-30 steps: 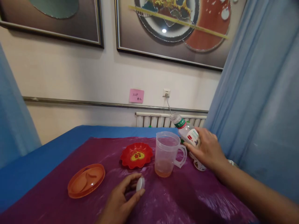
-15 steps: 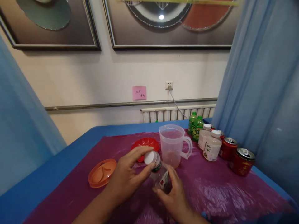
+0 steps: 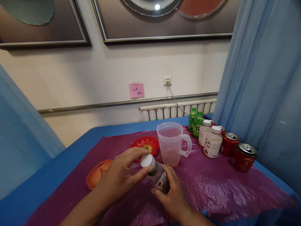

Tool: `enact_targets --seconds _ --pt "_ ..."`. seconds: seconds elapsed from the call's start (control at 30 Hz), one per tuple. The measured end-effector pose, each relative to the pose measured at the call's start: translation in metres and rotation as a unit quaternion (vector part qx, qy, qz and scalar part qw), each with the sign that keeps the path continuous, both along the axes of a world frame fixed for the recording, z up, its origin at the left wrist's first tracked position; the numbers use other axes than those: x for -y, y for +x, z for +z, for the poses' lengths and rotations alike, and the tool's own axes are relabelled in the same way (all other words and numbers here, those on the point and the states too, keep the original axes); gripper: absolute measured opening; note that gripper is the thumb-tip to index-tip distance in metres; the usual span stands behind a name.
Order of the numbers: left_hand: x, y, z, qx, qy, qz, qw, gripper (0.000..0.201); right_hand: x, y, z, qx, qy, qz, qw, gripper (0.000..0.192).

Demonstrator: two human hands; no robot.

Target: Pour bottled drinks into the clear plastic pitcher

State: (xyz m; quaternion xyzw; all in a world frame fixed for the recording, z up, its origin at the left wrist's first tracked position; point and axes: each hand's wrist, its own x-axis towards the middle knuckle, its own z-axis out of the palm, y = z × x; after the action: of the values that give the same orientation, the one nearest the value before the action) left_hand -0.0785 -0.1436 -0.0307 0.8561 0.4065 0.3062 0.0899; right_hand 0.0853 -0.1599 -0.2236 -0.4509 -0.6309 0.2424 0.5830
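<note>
A small clear plastic bottle (image 3: 158, 173) with a white cap (image 3: 146, 160) and a printed label is tilted toward the upper left in front of me. My right hand (image 3: 173, 192) wraps round its lower body. At the top end, the thumb and forefinger of my left hand (image 3: 122, 169) are closed about the white cap. Just behind the bottle stands a translucent measuring jug (image 3: 169, 142), upright, its handle to the right. A red scalloped dish (image 3: 147, 142) lies behind my left hand. Partly hidden by that hand is an orange lid or plate (image 3: 94, 175).
Along the table's right side stand green bottles (image 3: 197, 124), white-capped bottles (image 3: 213, 142) and red cans (image 3: 244, 157). A purple plastic sheet (image 3: 211, 188) covers the blue tablecloth (image 3: 117, 127). Blue curtains (image 3: 261, 78) hang at both sides. A cord (image 3: 175, 100) runs from the wall socket.
The camera view has shifted slightly, so the scene sits a bit higher and to the left. Both hands keep their hold on the bottle, whose cap has moved slightly left.
</note>
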Motion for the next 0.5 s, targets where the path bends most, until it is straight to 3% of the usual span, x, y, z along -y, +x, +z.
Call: enact_targets --seconds 0.17,0.33,0.5 --pt "-0.0001 0.0044 0.0075 -0.023 -0.018 -0.012 0.999 0.022 0.0015 0.0 0.0009 0.005 0.009 -0.012 1.0 0.074" --pt "-0.0017 -0.0004 0.0101 -0.014 -0.054 -0.045 0.997 0.031 0.0024 0.0006 0.002 0.008 0.001 -0.011 1.0 0.073" --pt "-0.0024 -0.0011 0.0048 0.021 -0.15 -0.093 0.984 0.044 0.0022 0.0015 0.0064 0.002 -0.001 -0.025 1.0 0.07"
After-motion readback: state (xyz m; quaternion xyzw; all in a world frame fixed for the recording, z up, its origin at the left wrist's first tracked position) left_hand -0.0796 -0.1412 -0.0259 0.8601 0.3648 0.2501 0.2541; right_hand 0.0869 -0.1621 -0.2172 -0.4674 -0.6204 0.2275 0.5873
